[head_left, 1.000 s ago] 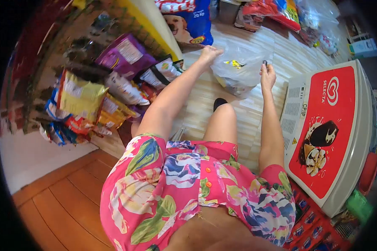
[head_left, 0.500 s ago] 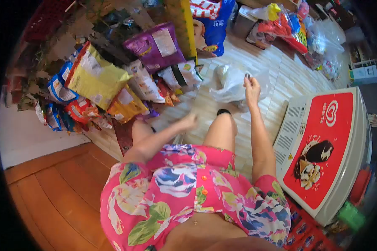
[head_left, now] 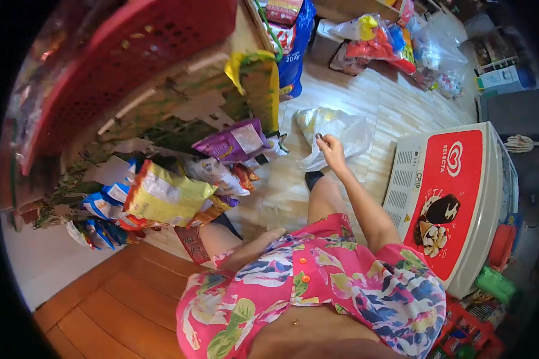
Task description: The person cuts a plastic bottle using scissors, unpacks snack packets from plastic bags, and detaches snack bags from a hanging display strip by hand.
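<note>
My right hand [head_left: 331, 151] is raised over the floor, thumb and fingers pinched on a small dark object [head_left: 319, 136] too small to name. Just beyond it, a translucent white plastic bag [head_left: 348, 133] with something yellowish inside lies on the tiles. My left hand [head_left: 273, 235] is low over my lap near the floral pink clothing [head_left: 263, 278], smeared by motion, so its fingers do not show clearly. Snack packs hang to the left, among them a yellow pack [head_left: 170, 194] and a purple pack [head_left: 233, 142].
A red perforated basket [head_left: 132, 66] sits high at the left. On the right stands a Selecta freezer [head_left: 446, 203]. Farther back are a blue 20 kg sack [head_left: 291, 66] and filled plastic bags [head_left: 437, 54]. A wooden panel [head_left: 120, 293] is at lower left.
My view has shifted, bringing the red basket in at upper left. My right hand has moved left and lower, still pinching the dark object. My left hand has dropped toward my lap.
</note>
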Tool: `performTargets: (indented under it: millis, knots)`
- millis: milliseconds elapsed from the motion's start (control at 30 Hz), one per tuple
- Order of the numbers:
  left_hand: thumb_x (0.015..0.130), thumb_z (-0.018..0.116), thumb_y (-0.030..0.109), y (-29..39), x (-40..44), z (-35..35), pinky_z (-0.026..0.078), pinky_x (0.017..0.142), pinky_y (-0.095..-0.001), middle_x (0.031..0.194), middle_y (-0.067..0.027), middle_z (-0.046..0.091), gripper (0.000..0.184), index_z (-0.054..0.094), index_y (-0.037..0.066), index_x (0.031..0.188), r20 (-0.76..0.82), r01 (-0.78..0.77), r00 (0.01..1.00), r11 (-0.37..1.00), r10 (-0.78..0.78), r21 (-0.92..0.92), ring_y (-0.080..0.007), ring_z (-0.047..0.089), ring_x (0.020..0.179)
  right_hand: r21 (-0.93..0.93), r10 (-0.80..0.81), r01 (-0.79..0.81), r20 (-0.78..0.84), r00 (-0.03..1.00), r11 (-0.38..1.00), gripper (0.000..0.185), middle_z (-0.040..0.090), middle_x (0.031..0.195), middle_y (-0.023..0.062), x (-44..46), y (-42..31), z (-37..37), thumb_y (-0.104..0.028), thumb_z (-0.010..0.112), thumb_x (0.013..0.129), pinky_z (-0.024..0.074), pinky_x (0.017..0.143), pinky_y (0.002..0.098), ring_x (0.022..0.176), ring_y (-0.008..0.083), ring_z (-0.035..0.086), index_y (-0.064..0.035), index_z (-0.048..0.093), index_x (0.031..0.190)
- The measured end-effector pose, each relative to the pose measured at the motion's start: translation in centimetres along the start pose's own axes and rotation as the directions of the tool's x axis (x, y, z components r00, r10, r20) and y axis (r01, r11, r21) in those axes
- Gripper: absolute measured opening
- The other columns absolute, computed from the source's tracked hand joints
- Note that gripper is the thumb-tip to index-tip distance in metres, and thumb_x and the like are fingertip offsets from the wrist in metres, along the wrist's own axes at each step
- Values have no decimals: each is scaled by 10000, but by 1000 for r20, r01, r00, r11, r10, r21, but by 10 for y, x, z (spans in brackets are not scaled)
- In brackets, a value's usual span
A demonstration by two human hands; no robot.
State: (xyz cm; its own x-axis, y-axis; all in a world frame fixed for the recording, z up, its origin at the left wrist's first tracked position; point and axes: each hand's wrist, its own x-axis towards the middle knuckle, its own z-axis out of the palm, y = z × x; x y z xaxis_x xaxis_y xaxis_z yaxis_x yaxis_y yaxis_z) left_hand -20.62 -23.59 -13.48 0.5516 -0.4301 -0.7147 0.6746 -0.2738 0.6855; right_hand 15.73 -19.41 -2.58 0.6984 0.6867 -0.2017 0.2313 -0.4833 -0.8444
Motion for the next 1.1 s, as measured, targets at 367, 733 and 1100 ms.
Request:
performTargets:
  millis: [367,733,1100]
  knots:
    - [750,649,300,55,20,-2,442,790,-372,1044,-159,596,497,544,40,1160,-206,-125,976,965,77,-230,-286,566,947,206,-98,80,80,992,975,238,566,613,39,15,-72,-3,-200,596,843,412,533,256,570,95,509,8,573,729]
    - [761,655,311,118,-55,-77,453,852,-367,1135,-180,580,548,511,43,1217,-552,57,804,896,221,441,-310,566,1027,506,-406,339,26,913,793,170,560,650,29,-25,-129,11,-130,586,848,402,531,224,573,86,513,-5,549,739]
    - [646,678,7,320,-400,-159,446,794,-331,939,-107,574,288,563,27,909,-359,415,-358,491,862,766,-243,560,919,657,-289,81,215,933,750,149,586,675,44,-77,-94,-4,-129,580,861,477,511,223,536,88,545,-21,550,763]
